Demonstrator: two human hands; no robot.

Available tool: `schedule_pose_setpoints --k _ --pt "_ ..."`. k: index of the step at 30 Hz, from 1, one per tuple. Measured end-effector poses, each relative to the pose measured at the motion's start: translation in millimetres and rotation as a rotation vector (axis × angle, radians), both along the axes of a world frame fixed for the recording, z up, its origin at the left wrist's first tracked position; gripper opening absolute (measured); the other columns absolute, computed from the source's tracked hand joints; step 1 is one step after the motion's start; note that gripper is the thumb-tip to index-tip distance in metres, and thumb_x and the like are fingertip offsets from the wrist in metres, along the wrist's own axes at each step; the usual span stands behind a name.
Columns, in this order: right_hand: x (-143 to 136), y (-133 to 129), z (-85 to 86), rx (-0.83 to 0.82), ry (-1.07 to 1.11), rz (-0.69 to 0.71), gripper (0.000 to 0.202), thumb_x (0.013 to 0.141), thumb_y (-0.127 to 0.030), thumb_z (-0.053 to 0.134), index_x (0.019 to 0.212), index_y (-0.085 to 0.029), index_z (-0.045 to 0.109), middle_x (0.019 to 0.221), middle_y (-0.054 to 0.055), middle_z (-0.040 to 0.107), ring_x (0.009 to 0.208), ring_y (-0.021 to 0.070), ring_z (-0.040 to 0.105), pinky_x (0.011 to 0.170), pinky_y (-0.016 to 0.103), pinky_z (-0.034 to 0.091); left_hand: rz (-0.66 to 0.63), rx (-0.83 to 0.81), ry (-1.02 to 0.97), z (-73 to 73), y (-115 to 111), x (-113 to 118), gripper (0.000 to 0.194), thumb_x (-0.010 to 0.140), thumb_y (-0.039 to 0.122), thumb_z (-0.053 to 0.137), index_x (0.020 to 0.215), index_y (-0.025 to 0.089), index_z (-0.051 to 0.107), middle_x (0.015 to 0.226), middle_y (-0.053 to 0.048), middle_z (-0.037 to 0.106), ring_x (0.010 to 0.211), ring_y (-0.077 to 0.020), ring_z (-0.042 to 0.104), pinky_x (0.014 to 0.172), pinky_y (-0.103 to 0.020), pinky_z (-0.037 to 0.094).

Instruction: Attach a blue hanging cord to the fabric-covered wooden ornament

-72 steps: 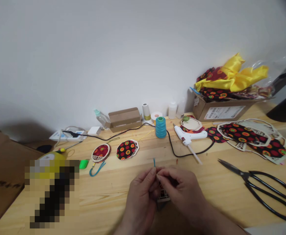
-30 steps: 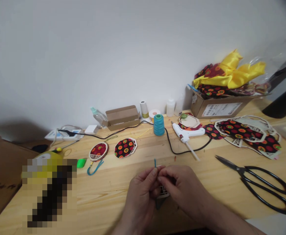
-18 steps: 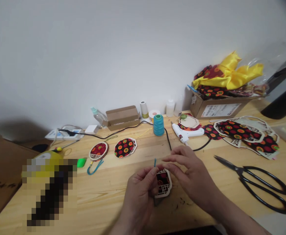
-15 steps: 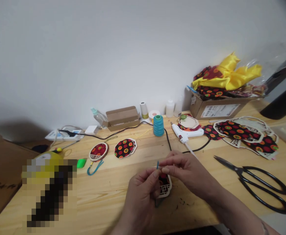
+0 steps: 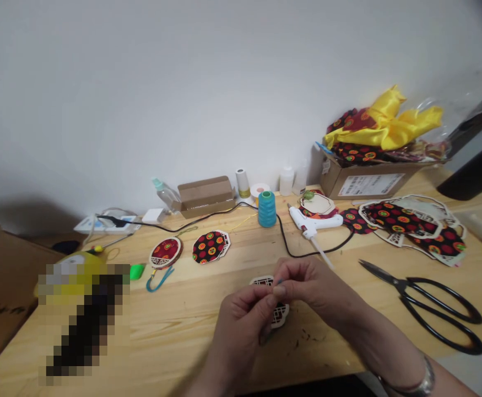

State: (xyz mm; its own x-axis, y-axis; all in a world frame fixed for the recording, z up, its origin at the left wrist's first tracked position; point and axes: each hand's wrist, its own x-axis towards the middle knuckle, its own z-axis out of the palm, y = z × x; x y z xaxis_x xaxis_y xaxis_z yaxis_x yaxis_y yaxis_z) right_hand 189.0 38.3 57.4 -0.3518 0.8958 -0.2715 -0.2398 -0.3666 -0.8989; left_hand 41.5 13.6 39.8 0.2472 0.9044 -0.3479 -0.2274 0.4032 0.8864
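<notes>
My left hand [image 5: 247, 317] and my right hand [image 5: 307, 284] meet at the fingertips above the table. Both are closed in a pinch on a thin blue cord [image 5: 281, 282], of which only a tiny bit shows between the fingers. Just below and behind them is an ornament with a pale lattice frame and dark red fabric [image 5: 281, 316], partly covered by my fingers; whether my left hand also touches it, I cannot tell. A teal thread cone [image 5: 267, 209] stands beyond my hands, and a white glue gun [image 5: 317, 221] lies to its right.
Large black scissors [image 5: 422, 300] lie to the right. Fabric-covered frames [image 5: 410, 220] are piled behind them, near a full cardboard box [image 5: 373, 182]. A round ornament [image 5: 166, 252] with a blue loop and an octagonal fabric piece [image 5: 210, 247] lie left. A black cable [image 5: 199, 221] crosses the back.
My fingertips have come together and slightly lower; the blue cord end that stood up is now mostly hidden. More of the lattice ornament's top edge shows. A bracelet on my right wrist is in view.
</notes>
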Motion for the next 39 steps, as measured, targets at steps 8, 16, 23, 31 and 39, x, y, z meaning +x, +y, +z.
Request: schedule_pose_setpoints --k 8,16,23,31,39 --pt "6.8 4.1 9.3 0.215 -0.068 -0.181 0.016 0.065 -0.025 0.071 0.057 -0.015 0.061 0.078 0.000 0.059 0.067 0.0095 0.052 0.064 0.022 0.042 -0.032 0.176 0.177 7.0 2.1 -4.0 0.011 0.075 0.023 0.063 0.075 0.018 0.072 0.071 -0.002 0.063 0.065 -0.0126 0.052 0.059 -0.022 0.039" --pt "13.5 -2.1 26.3 0.156 0.204 -0.121 0.016 0.076 -0.027 0.064 0.068 -0.015 0.058 0.060 0.002 0.064 0.049 0.0082 0.055 0.043 0.018 0.034 -0.112 0.609 0.512 0.9 15.1 -10.0 0.017 0.081 0.021 0.055 0.079 0.022 0.072 0.074 -0.004 0.062 0.079 -0.0189 0.054 0.072 -0.030 0.043" --pt "19.3 4.9 29.0 0.324 0.043 -0.191 0.014 0.077 -0.025 0.063 0.069 -0.015 0.059 0.065 0.003 0.066 0.055 0.0107 0.058 0.049 0.021 0.042 0.244 0.687 0.782 9.3 17.1 -23.3 0.027 0.074 0.024 0.061 0.100 0.021 0.068 0.114 -0.011 0.056 0.093 -0.0227 0.052 0.082 -0.036 0.040" --pt "2.3 -14.6 27.3 0.354 -0.237 -0.024 0.012 0.080 -0.016 0.054 0.069 -0.016 0.056 0.064 -0.001 0.062 0.057 0.0097 0.057 0.054 0.021 0.046 -0.183 -0.389 -0.212 24.4 -2.3 -10.6 0.035 0.081 0.043 0.051 0.079 0.013 0.069 0.068 -0.007 0.064 0.040 -0.0051 0.042 0.037 -0.017 0.016" --pt "0.6 -48.6 23.2 0.715 -0.696 0.282 0.018 0.075 -0.003 0.050 0.077 -0.017 0.061 0.082 0.001 0.066 0.079 0.0109 0.059 0.070 0.018 0.043 -0.120 -0.343 -0.262 17.8 0.9 -6.2 0.015 0.073 0.022 0.066 0.069 0.008 0.069 0.064 -0.007 0.066 0.057 -0.0112 0.057 0.055 -0.021 0.041"
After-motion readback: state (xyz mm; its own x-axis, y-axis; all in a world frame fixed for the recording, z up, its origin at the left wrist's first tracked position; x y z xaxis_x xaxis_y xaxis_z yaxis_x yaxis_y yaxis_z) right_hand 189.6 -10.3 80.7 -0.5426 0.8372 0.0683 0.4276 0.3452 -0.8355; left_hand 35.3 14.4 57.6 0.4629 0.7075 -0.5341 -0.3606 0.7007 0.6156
